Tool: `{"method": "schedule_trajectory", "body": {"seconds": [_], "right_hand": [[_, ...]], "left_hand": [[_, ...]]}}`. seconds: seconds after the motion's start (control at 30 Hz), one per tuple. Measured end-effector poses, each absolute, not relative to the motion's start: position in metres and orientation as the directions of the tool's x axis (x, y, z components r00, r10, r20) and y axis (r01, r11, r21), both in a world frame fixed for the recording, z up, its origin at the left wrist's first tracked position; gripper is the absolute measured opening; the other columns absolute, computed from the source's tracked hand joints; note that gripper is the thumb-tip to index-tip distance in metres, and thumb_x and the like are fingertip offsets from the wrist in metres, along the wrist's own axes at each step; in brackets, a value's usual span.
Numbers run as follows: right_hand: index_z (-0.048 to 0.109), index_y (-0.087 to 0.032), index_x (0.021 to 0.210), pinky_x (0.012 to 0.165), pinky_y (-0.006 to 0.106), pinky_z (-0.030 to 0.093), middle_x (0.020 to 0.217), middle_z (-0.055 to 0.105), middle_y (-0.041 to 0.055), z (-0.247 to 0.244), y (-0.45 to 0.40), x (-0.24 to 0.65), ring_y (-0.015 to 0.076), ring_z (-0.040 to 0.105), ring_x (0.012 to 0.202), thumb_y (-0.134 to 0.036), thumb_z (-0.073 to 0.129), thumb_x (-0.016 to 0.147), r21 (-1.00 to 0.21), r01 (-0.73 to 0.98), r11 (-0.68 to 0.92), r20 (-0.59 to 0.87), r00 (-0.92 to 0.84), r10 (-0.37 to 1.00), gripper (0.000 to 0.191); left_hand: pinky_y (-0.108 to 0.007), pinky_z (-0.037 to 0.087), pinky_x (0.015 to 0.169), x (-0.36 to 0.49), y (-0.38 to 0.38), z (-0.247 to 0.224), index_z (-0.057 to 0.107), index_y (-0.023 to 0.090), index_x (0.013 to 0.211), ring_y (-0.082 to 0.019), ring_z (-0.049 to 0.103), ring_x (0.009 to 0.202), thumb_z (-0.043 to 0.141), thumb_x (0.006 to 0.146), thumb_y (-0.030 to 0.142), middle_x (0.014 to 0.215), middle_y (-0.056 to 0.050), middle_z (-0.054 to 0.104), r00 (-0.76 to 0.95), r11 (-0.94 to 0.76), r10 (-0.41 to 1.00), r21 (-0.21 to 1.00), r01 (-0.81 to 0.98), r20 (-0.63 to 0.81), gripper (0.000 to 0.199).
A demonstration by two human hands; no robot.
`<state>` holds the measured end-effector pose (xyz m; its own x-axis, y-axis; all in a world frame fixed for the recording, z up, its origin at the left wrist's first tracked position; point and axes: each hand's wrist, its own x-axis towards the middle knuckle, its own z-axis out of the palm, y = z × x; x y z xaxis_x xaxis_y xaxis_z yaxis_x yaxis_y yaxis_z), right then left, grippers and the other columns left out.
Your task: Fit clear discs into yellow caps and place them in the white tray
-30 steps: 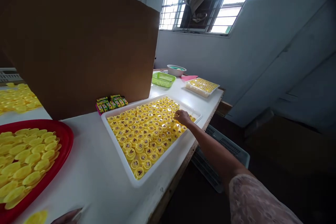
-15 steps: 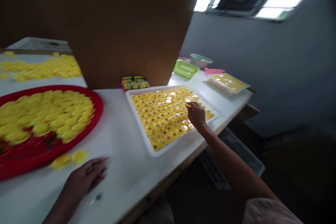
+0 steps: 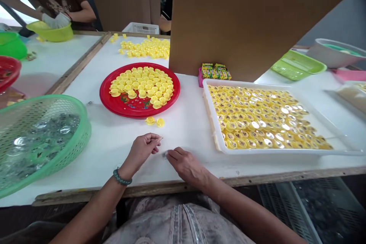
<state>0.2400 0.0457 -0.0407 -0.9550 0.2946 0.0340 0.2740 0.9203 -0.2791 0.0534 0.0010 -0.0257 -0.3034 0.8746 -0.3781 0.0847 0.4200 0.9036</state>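
Right hand (image 3: 185,166) has left the white tray (image 3: 213,133), where it reached half a second ago, and is now low by the bench's (image 3: 185,118) front edge, just beside the left hand (image 3: 143,150). View has swung left with it, bringing in the green basket (image 3: 87,126) at the front left, heaped with clear bits (image 3: 61,129), and a co-worker's gloved hands (image 3: 57,21) at the far edge. Two loose pieces (image 3: 154,122) lie just off the red tray's (image 3: 103,95) near rim, as before. Progress, judged from how things lie: printed cups (image 3: 243,114) cover most of the white tray, rows running from its left wall; these look done. Plain cups (image 3: 134,84) on the red tray, thick toward its far rim, look undone; more in a pile (image 3: 151,47) by the bench's far edge. Clear bits look plentiful. Clear piece (image 3: 164,155) sits on the bench between the hands, near the front edge, at the right fingertips; right fingers curled down, grip on it cannot be told. Left thumb and forefinger drawn close together; whether anything is pinched there, too small to tell.
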Motion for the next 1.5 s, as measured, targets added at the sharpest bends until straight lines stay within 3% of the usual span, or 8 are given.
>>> {"method": "schedule_trajectory", "body": {"seconds": [0.27,0.43,0.53,0.73,0.87,1.13,1.37,1.5], "right_hand": [[0.056,-0.015,0.099,0.08,0.028,0.046,0.094,0.06,0.0077,-0.039,0.051,0.237,0.0174,0.053,0.089,-0.009,0.041,0.09,-0.445,0.36,0.82,0.14,-0.876,0.461,0.018],[0.053,-0.014,0.108,0.085,0.031,0.045,0.105,0.059,0.0102,-0.031,0.042,0.228,0.0201,0.052,0.098,-0.012,0.046,0.089,-0.336,0.191,0.922,0.104,-0.966,0.238,0.02],[0.056,-0.014,0.101,0.083,0.031,0.046,0.098,0.061,0.0092,-0.039,0.045,0.222,0.0194,0.054,0.093,-0.009,0.047,0.087,-0.331,0.216,0.919,0.089,-0.962,0.258,0.017],[0.058,-0.02,0.096,0.075,0.024,0.048,0.089,0.065,0.0029,-0.052,0.06,0.221,0.0129,0.061,0.082,-0.014,0.046,0.089,-0.768,0.32,0.555,0.134,-0.767,0.627,0.014],[0.051,-0.022,0.104,0.071,0.024,0.05,0.084,0.065,-0.0008,-0.046,0.064,0.221,0.0121,0.062,0.075,-0.016,0.056,0.083,-0.897,0.275,0.346,0.09,-0.652,0.753,0.022],[0.045,-0.021,0.12,0.076,0.028,0.05,0.103,0.062,0.0052,-0.03,0.062,0.224,0.0138,0.06,0.084,-0.013,0.054,0.082,-0.767,0.323,0.555,0.198,-0.702,0.684,0.04],[0.057,-0.018,0.105,0.071,0.03,0.048,0.088,0.062,0.0063,-0.034,0.059,0.214,0.0179,0.059,0.079,-0.018,0.056,0.084,-0.572,0.463,0.677,0.308,-0.644,0.7,0.021],[0.053,-0.017,0.114,0.071,0.03,0.049,0.09,0.063,0.0075,-0.039,0.06,0.213,0.0188,0.06,0.081,-0.023,0.058,0.083,-0.565,0.474,0.675,0.353,-0.6,0.718,0.032]], "left_hand": [[-0.028,0.05,0.063,0.054,-0.003,-0.041,0.067,0.016,0.093,-0.015,0.061,0.065,0.053,0.076,0.033,0.083,-0.006,0.069,-0.313,0.406,0.882,0.905,0.128,-0.352,0.028],[-0.028,0.051,0.064,0.047,-0.006,-0.043,0.066,0.016,0.095,-0.016,0.062,0.067,0.053,0.077,0.033,0.084,-0.006,0.069,-0.339,0.412,0.872,0.903,0.121,-0.353,0.028],[-0.029,0.05,0.066,0.048,-0.008,-0.043,0.066,0.018,0.097,-0.016,0.062,0.068,0.054,0.078,0.034,0.084,-0.005,0.07,-0.3,0.389,0.896,0.904,0.177,-0.327,0.028],[-0.027,0.048,0.069,0.057,-0.008,-0.037,0.067,0.02,0.098,-0.016,0.061,0.074,0.056,0.079,0.036,0.084,-0.003,0.07,-0.149,0.275,0.956,0.948,0.163,-0.251,0.027],[-0.026,0.049,0.065,0.066,-0.003,-0.035,0.066,0.017,0.094,-0.015,0.062,0.069,0.063,0.074,0.035,0.078,-0.003,0.069,-0.165,0.316,0.936,0.949,0.012,-0.31,0.027],[-0.029,0.05,0.064,0.076,-0.002,-0.038,0.066,0.016,0.083,-0.018,0.063,0.066,0.065,0.072,0.036,0.073,-0.006,0.069,-0.287,0.341,0.887,0.932,-0.122,-0.363,0.023],[-0.026,0.046,0.069,0.085,0.005,-0.03,0.064,0.014,0.067,-0.013,0.058,0.065,0.07,0.066,0.032,0.065,-0.002,0.065,-0.34,0.265,0.857,0.897,-0.353,-0.387,0.019],[-0.028,0.045,0.072,0.089,0.012,-0.025,0.065,0.014,0.066,-0.016,0.059,0.071,0.069,0.065,0.031,0.069,-0.004,0.067,-0.339,0.27,0.853,0.892,-0.363,-0.396,0.017]]}}
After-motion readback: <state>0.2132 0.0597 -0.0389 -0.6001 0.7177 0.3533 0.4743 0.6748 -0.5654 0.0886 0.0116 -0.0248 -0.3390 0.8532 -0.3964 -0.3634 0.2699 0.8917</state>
